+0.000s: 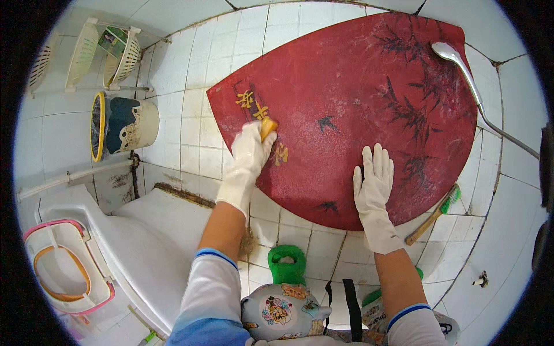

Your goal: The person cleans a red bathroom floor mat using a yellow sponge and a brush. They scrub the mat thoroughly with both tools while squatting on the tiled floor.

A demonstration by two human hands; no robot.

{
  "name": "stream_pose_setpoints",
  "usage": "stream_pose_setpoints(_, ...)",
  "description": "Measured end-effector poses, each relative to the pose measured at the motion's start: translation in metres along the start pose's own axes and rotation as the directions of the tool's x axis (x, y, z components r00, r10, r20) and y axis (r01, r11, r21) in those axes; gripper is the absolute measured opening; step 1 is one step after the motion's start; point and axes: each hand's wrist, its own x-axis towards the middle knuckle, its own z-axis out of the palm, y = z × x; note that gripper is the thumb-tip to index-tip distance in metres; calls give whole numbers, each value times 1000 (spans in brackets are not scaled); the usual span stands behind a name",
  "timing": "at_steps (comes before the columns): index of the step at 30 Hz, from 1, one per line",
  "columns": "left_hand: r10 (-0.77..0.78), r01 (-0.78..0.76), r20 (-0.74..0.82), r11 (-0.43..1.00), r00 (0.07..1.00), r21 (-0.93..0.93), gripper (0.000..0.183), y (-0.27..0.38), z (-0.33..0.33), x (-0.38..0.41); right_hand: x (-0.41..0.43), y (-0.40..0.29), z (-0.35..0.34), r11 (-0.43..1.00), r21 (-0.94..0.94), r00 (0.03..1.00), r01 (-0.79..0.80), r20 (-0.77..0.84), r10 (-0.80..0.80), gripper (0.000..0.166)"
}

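A red mat (pixel 337 112) with dark bamboo patterns and yellow characters is spread over the tiled floor. Wearing a white rubber glove, my left hand (pixel 254 145) grips a yellow sponge (pixel 268 128) against the mat's left part, beside the characters. My right hand (pixel 375 175), gloved likewise, lies palm down near the mat's lower edge, fingers extended and holding nothing. A chrome shower head (pixel 448 52) rests on the mat's upper right, its hose running off to the right. By the lower right edge lies a wooden-handled brush (pixel 433 216) with green bristles.
At the left are a white bathtub (pixel 143 233), a bin with a yellow rim (pixel 98 126) and plastic wall baskets (pixel 130 58). A folded plastic basin (pixel 65 268) with a pink edge stands lower left. A green slipper (pixel 286 264) shows below the mat. A pipe stub (pixel 479 281) protrudes at lower right.
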Motion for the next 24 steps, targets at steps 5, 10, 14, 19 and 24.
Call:
stream_pose_setpoints(5,0,7,-53,993,999,117,40,26,-10,65,2,-6,2,1000,12,1000,27,-6,-27,57)
stream_pose_setpoints(10,186,-205,123,965,975,162,37,27,-5,43,2,3,-2,1000,-16,1000,0,7,1,58)
stream_pose_setpoints(14,81,-119,207,977,975,176,41,2,-9,24,-2,5,0,1000,0,1000,16,13,-16,59)
stream_pose_setpoints(19,-103,106,-22,966,994,236,43,13,-24,69,2,-1,0,1000,-10,1000,13,26,-13,58)
stream_pose_setpoints(24,190,-202,102,971,977,125,30,24,9,42,2,-2,1,1000,-4,1000,9,24,-9,57)
